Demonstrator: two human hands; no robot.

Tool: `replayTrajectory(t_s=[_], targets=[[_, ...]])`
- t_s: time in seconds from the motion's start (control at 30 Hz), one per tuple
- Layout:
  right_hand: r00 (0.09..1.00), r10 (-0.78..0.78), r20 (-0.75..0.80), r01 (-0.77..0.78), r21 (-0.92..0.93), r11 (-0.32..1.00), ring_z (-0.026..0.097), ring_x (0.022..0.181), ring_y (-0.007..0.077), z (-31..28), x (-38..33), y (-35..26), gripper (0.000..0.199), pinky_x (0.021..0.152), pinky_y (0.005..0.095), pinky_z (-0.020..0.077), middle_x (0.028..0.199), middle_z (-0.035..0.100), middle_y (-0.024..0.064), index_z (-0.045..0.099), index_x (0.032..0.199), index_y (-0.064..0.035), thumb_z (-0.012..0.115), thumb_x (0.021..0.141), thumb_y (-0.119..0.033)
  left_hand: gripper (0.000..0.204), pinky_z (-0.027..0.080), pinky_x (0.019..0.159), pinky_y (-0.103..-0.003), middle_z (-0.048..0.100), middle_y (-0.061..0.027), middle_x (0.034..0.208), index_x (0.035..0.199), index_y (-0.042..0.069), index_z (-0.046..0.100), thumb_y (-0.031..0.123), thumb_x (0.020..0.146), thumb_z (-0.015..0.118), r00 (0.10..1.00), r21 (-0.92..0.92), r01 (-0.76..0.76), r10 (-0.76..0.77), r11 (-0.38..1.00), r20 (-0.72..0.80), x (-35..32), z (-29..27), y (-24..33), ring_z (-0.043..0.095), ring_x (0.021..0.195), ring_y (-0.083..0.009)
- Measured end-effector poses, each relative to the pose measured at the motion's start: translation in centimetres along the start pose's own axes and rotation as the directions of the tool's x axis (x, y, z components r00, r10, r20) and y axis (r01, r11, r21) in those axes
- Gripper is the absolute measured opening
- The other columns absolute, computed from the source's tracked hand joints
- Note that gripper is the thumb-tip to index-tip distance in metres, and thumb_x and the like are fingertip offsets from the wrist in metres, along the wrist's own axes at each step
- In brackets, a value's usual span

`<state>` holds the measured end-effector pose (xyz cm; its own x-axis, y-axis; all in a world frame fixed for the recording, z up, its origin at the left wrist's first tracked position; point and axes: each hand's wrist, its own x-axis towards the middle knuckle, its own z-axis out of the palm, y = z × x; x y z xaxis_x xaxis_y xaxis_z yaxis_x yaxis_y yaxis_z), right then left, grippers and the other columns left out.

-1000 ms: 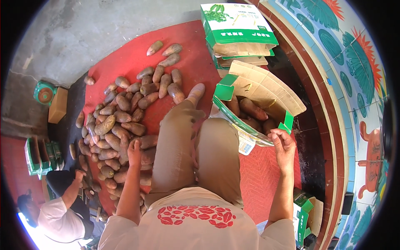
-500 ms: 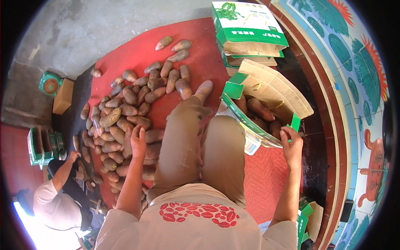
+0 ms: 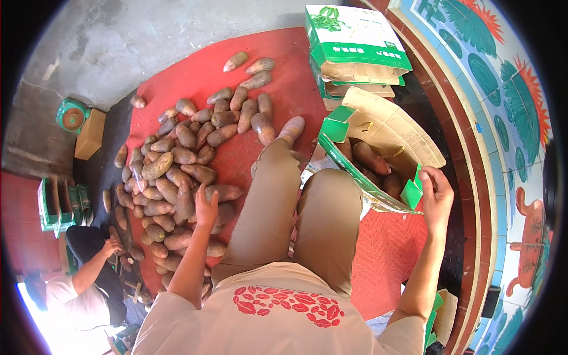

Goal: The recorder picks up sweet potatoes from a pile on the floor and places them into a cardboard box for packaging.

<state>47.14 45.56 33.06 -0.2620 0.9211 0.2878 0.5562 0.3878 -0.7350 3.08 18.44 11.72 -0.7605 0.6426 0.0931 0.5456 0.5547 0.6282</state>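
My left hand (image 3: pixel 206 207) reaches down onto a heap of brown sweet potatoes (image 3: pixel 177 171) spread over a red mat (image 3: pixel 195 71); its fingers rest on one tuber (image 3: pixel 222 192), and a grip cannot be made out. My right hand (image 3: pixel 436 195) holds the near green flap of an open green and brown carton (image 3: pixel 378 142). Several sweet potatoes (image 3: pixel 370 158) lie inside the carton. My legs in tan trousers (image 3: pixel 296 201) stretch forward between the heap and the carton.
A stack of folded green and white cartons (image 3: pixel 355 41) lies beyond the open one. Another person (image 3: pixel 83 284) crouches at lower left beside the heap. A small brown box (image 3: pixel 90 134) and green cartons (image 3: pixel 59 204) sit at left. A painted wall (image 3: pixel 509 118) runs along the right.
My left hand has moved forward onto the heap of sweet potatoes. My right hand has shifted up along the carton's near flap. The view has tilted a little.
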Motion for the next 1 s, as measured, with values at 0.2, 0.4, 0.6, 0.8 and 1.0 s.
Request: replayTrajectory(t_s=[0.2,0.4,0.6,0.8,1.0], targets=[[0.992,-0.096,-0.078,0.07,-0.277,0.958,0.062,0.088,0.0308,0.9,4.8,3.3,0.021,0.078,0.0358,0.0482,0.097,0.063,0.0158,0.061,0.1,-0.0001,0.061,0.083,-0.013,0.043,0.035,0.1,-0.04,0.051,-0.0224,0.122,0.125,-0.005,0.046,0.015,0.088,0.057,0.958,-0.184,-0.277,0.257,0.943,-0.124,4.1,-4.7,11.2,0.047,0.116,-0.0351],[0.986,-0.162,0.033,0.15,-0.593,0.791,0.056,0.103,0.0317,1.7,9.5,8.8,0.044,0.089,0.0403,0.0447,0.108,0.061,0.0142,0.055,0.118,-0.0074,0.066,0.078,-0.023,0.043,0.034,0.102,-0.038,0.051,-0.0162,0.125,0.12,0.001,0.053,0.007,0.078,0.063,0.727,-0.241,-0.665,0.687,0.707,0.011,5.3,-4.5,25.2,0.046,0.12,-0.0283],[0.992,0.101,0.077,-0.033,-0.611,0.791,0.061,0.098,0.031,4.7,12.3,10.9,0.045,0.084,0.0409,0.0486,0.102,0.064,0.014,0.055,0.116,-0.0094,0.066,0.077,-0.03,0.051,0.031,0.105,-0.045,0.05,-0.0124,0.126,0.115,0.008,0.057,0.017,0.068,0.075,0.416,-0.196,-0.846,0.844,0.495,0.339,2.9,1.6,31.9,0.04,0.124,-0.0326],[0.983,0.086,0.165,0.06,-0.716,0.696,0.065,0.092,0.0249,5.2,11.1,11.7,0.026,0.08,0.037,0.0512,0.094,0.068,0.0116,0.068,0.09,-0.0091,0.06,0.082,-0.033,0.037,0.038,0.095,-0.042,0.061,-0.0039,0.099,0.098,0.011,0.062,0.017,0.064,0.076,0.243,-0.094,-0.942,0.85,0.321,0.468,2.3,6.9,34.1,0.055,0.1,-0.0227],[0.98,0.096,0.173,0.054,-0.699,0.713,0.067,0.087,0.0235,6.4,9.6,10.4,0.02,0.076,0.0367,0.0528,0.087,0.069,0.0104,0.071,0.082,-0.0123,0.051,0.081,-0.016,0.016,0.041,0.069,-0.039,0.055,-0.0051,0.069,0.069,0.01,0.058,0.017,0.066,0.072,0.165,-0.086,-0.967,0.848,0.239,0.504,2.5,7.9,34.2,0.056,0.076,-0.0247]])
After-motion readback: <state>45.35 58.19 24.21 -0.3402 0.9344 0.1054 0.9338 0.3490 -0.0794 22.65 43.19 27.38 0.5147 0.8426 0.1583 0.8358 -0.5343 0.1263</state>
